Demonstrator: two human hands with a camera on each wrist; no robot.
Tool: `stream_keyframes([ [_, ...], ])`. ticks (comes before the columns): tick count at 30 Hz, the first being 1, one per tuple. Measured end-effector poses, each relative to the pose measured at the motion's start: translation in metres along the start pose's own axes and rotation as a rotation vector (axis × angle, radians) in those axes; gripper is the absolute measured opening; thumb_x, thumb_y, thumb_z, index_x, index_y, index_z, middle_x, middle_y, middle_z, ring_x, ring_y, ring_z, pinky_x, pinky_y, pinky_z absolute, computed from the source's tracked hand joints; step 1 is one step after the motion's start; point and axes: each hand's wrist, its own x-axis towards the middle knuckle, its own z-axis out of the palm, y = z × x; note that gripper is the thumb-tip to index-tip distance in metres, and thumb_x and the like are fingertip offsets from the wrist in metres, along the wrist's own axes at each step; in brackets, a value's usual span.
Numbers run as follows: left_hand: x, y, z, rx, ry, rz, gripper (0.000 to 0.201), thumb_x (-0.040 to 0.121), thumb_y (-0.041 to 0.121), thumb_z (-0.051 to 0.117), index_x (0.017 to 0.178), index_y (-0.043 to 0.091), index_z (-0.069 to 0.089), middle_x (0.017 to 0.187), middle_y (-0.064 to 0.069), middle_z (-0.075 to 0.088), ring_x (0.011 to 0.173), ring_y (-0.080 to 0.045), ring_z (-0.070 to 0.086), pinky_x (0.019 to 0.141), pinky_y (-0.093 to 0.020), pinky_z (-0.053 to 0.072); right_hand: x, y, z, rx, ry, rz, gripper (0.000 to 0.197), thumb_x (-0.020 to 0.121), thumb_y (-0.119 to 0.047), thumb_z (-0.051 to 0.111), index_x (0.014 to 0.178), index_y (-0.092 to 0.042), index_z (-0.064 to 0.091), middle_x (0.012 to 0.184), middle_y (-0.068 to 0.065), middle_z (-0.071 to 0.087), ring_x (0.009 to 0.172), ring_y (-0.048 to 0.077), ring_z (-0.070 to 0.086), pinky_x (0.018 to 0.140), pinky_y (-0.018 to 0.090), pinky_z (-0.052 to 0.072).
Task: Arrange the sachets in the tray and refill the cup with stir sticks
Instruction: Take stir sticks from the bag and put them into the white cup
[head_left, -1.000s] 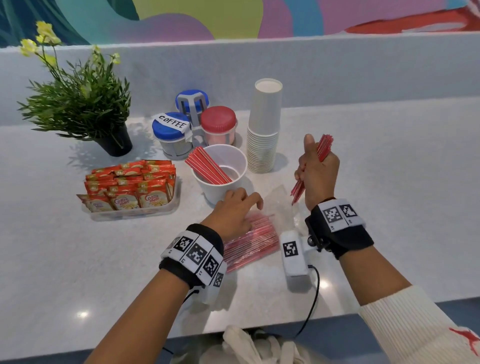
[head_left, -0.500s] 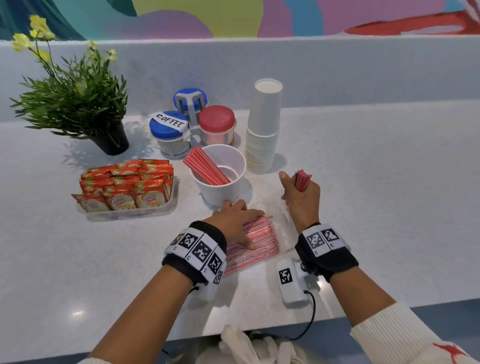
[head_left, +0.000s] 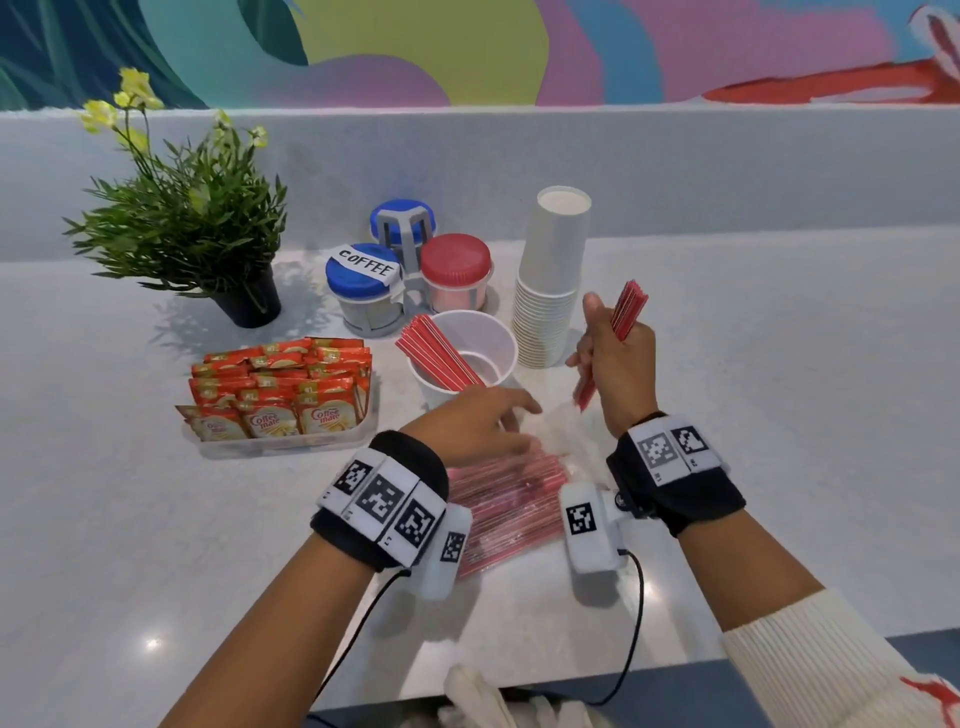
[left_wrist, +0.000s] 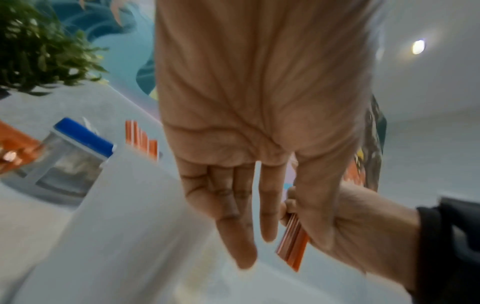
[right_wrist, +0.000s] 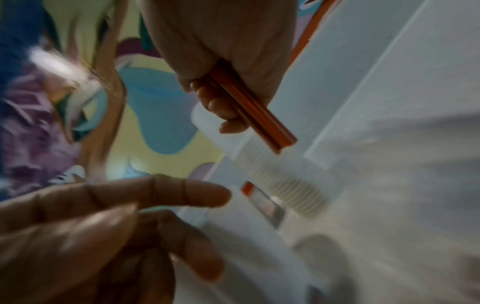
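My right hand (head_left: 610, 353) grips a bundle of red stir sticks (head_left: 627, 309) upright, just right of the white cup (head_left: 488, 338), which holds several red stir sticks (head_left: 436, 353) leaning left. In the right wrist view the curled fingers (right_wrist: 218, 102) wrap the red bundle (right_wrist: 249, 117). My left hand (head_left: 483, 426), with straight fingers (left_wrist: 233, 216), hovers over the clear bag of stir sticks (head_left: 509, 509) lying on the counter. The clear tray (head_left: 280, 447) at left is filled with orange sachets (head_left: 280, 389).
A stack of white paper cups (head_left: 553, 280) stands right behind the cup. Blue- and red-lidded jars (head_left: 363, 291) sit in a rack behind it. A potted plant (head_left: 192, 223) is at back left. A low wall runs along the counter's back.
My right hand has risen from the bag's mouth with the bundle of sticks, toward the cup. My left hand has lifted slightly off the bag.
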Motion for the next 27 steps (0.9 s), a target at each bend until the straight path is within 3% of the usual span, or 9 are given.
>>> stream_keyframes([
  [3,-0.012,0.001,-0.032,-0.077,0.210,0.049,0.033,0.090,0.024,0.057,0.122,0.016,0.055,0.094,0.001,0.058,0.084,-0.011,0.053,0.066,-0.007,0.038,0.006,-0.030,0.020,0.142,-0.026,-0.062,0.057,0.096,-0.033,0.046,0.041,-0.019,0.045,0.037,-0.005,0.047,0.042,0.015,0.048,0.049,0.024,0.044],
  [5,-0.018,-0.005,-0.052,-0.111,0.352,0.042,0.027,0.091,0.020,0.056,0.117,0.014,0.058,0.094,-0.002,0.060,0.081,-0.011,0.054,0.062,-0.007,0.040,0.010,-0.045,0.038,0.198,-0.060,-0.110,0.058,0.097,-0.029,0.044,0.040,-0.020,0.046,0.041,-0.004,0.050,0.044,0.010,0.049,0.055,0.019,0.045],
  [9,-0.024,-0.027,-0.074,-0.156,0.578,-0.031,0.021,0.090,0.015,0.058,0.109,0.010,0.062,0.093,-0.003,0.061,0.078,-0.010,0.054,0.064,-0.012,0.041,0.011,-0.053,0.075,0.055,-0.149,-0.150,0.047,0.097,-0.031,0.042,0.054,-0.013,0.045,0.052,0.002,0.047,0.045,0.004,0.047,0.057,0.016,0.043],
  [11,-0.022,-0.038,-0.077,-0.191,0.640,-0.091,0.022,0.087,0.015,0.062,0.108,0.008,0.062,0.091,-0.004,0.059,0.080,-0.012,0.053,0.065,-0.016,0.040,0.007,-0.048,0.089,-0.045,-0.222,-0.147,0.043,0.097,-0.034,0.042,0.058,-0.017,0.046,0.051,-0.004,0.049,0.044,0.001,0.045,0.059,0.019,0.041],
  [14,-0.018,-0.055,-0.072,-0.254,0.651,-0.216,0.032,0.083,0.016,0.068,0.112,0.007,0.058,0.092,-0.004,0.056,0.084,-0.015,0.052,0.071,-0.022,0.040,0.000,-0.035,0.100,-0.205,-0.365,-0.146,0.037,0.096,-0.035,0.043,0.063,-0.020,0.049,0.049,-0.012,0.053,0.046,-0.001,0.047,0.057,0.019,0.037],
  [18,-0.006,-0.068,-0.062,-0.316,0.594,-0.295,0.042,0.080,0.016,0.071,0.117,0.008,0.054,0.094,-0.006,0.058,0.086,-0.017,0.055,0.072,-0.025,0.039,-0.006,-0.015,0.100,-0.534,-0.490,-0.147,0.034,0.094,-0.033,0.045,0.073,-0.010,0.059,0.074,0.008,0.063,0.064,0.018,0.056,0.064,0.025,0.043],
  [22,0.010,-0.073,-0.059,-0.342,0.594,-0.276,0.034,0.080,0.015,0.070,0.111,0.006,0.058,0.091,-0.013,0.065,0.081,-0.022,0.062,0.076,-0.032,0.053,-0.007,-0.007,0.099,-0.718,-0.589,-0.191,0.029,0.093,-0.031,0.049,0.081,-0.008,0.063,0.080,0.010,0.061,0.073,0.018,0.054,0.063,0.025,0.037],
  [24,0.013,-0.076,-0.059,-0.401,0.619,-0.255,0.023,0.082,0.012,0.068,0.102,0.005,0.060,0.085,-0.012,0.065,0.072,-0.019,0.062,0.072,-0.029,0.054,-0.004,-0.007,0.099,-0.745,-0.602,-0.178,0.031,0.093,-0.033,0.049,0.086,-0.007,0.064,0.084,0.010,0.062,0.075,0.017,0.054,0.066,0.025,0.037],
  [27,0.013,-0.084,-0.059,-0.574,0.664,-0.200,0.014,0.090,0.008,0.056,0.099,0.001,0.063,0.087,-0.015,0.065,0.067,-0.015,0.061,0.072,-0.028,0.054,-0.001,-0.004,0.101,-0.828,-0.655,-0.154,0.024,0.092,-0.032,0.052,0.079,-0.013,0.059,0.080,0.007,0.058,0.073,0.019,0.052,0.069,0.025,0.035],
])
